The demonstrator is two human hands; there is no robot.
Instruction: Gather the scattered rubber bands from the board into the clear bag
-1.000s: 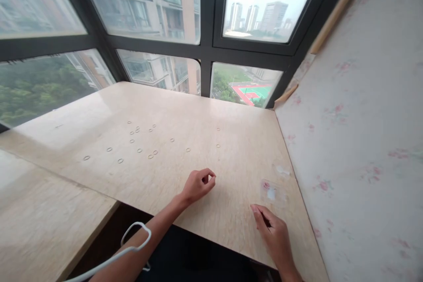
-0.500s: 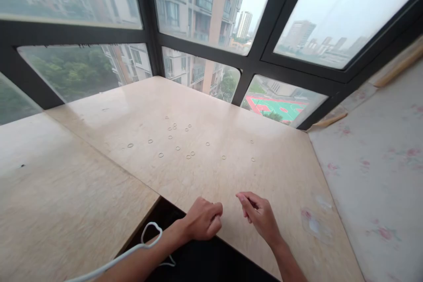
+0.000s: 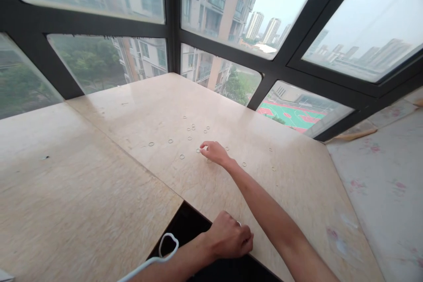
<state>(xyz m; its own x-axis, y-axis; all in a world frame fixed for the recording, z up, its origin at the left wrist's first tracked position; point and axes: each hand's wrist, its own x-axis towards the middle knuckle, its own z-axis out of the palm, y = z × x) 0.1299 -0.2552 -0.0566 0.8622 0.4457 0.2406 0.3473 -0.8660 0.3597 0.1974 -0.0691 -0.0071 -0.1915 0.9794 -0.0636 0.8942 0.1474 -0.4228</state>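
Observation:
Several small thin rings lie scattered over the middle of the beige stone surface (image 3: 132,172), one of them a ring (image 3: 182,157) left of centre. My right hand (image 3: 214,152) reaches over them, thumb and index finger curled toward each other at the edge of another ring (image 3: 198,150). Whether the fingertips grip that ring is too small to tell. My left hand (image 3: 231,235) is closed at the surface's front edge, with a small pale ring (image 3: 238,224) at one finger. Anything inside its curled fingers is hidden.
A white cable (image 3: 155,262) runs along my left forearm beside a dark gap in the surface. Dark window frames (image 3: 173,31) border the back, and a flowered wall (image 3: 390,185) stands at the right. A clear plastic piece (image 3: 340,244) lies near that wall.
My right hand has moved forward and left, from beside my left hand to the scattered rings. My left hand stays near the front edge, turned slightly. The view has shifted.

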